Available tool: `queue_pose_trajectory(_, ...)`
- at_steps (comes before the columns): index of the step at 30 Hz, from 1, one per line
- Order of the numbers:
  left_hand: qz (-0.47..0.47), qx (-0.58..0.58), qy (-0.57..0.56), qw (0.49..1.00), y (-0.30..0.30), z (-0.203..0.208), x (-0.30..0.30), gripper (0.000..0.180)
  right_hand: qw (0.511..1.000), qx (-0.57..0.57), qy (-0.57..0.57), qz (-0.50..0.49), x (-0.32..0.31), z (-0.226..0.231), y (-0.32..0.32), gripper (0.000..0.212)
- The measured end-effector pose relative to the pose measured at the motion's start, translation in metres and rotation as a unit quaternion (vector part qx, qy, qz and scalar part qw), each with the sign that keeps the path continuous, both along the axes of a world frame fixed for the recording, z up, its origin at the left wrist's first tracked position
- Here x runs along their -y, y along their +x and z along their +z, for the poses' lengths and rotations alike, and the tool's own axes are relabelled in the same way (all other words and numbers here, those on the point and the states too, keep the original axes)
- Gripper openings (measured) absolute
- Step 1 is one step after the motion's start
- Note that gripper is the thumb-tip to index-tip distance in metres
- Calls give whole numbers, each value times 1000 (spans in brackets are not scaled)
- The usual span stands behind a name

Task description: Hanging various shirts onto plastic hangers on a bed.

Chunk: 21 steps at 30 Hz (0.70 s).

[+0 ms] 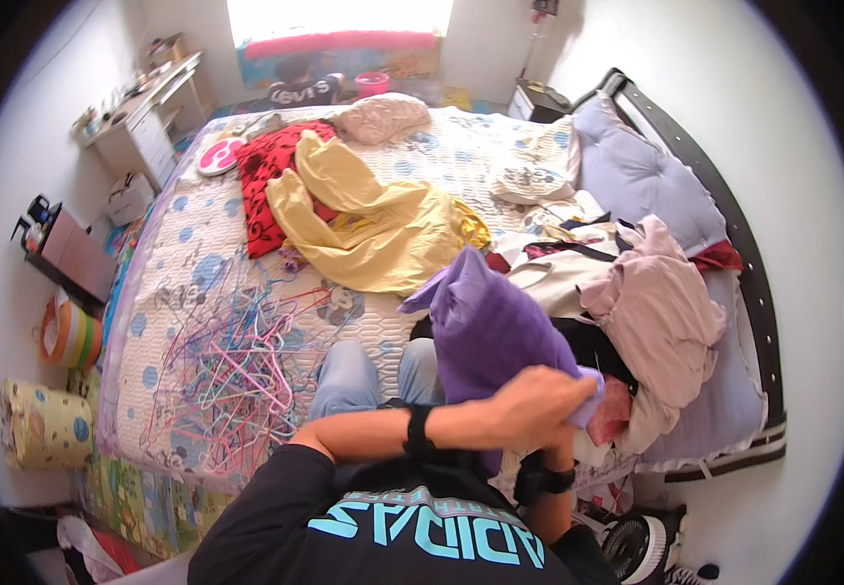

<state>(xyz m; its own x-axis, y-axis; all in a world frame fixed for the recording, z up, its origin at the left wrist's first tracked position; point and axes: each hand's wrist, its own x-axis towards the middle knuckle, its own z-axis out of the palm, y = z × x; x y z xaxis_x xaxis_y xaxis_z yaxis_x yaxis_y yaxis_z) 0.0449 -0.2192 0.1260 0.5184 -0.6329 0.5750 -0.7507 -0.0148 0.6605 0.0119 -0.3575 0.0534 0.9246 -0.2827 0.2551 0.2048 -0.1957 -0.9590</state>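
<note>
A purple garment (500,331) stretches up and to the left from my hands, its far end raised in a folded peak above the bed. My left hand (544,402) reaches across to the right and is closed on the garment's lighter purple edge. Just under it is my right hand (560,444), largely covered by the left; its fingers do not show. Beyond the purple garment lies a spread-out yellow garment (373,229). To the right sits a heap of clothes with a pale pink garment (661,302) on top.
Several tangled hangers (242,375) cover the bed's left side. A red patterned cushion (266,185) and a pink round object (219,156) lie farther back. Lilac headboard cushions (636,171) line the right. A fan (636,546) stands at lower right; a person (305,90) is beyond the bed.
</note>
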Motion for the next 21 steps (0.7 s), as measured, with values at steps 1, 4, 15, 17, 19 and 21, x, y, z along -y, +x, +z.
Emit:
queue_pose_trajectory(1,-23,-9,-9,1000,-15,-3,8,36,1000,3,20,5,-4,-5,-1,18)
queue_pose_trajectory(4,-65,-34,-37,997,-26,-4,12,41,997,6,76,24,-14,-12,2,18)
queue_pose_trajectory(15,123,-248,-223,935,18,1,-71,22,972,-110,167,122,-2,10,28,19)
queue_pose_trajectory(17,35,-170,-17,985,16,3,-83,29,987,-47,137,63,2,-19,42,21)
queue_pose_trajectory(19,4,7,154,988,10,20,-89,37,988,-40,121,84,-3,2,50,24)
queue_pose_trajectory(21,-6,46,54,997,17,33,-100,48,998,37,1,53,-8,17,55,23)
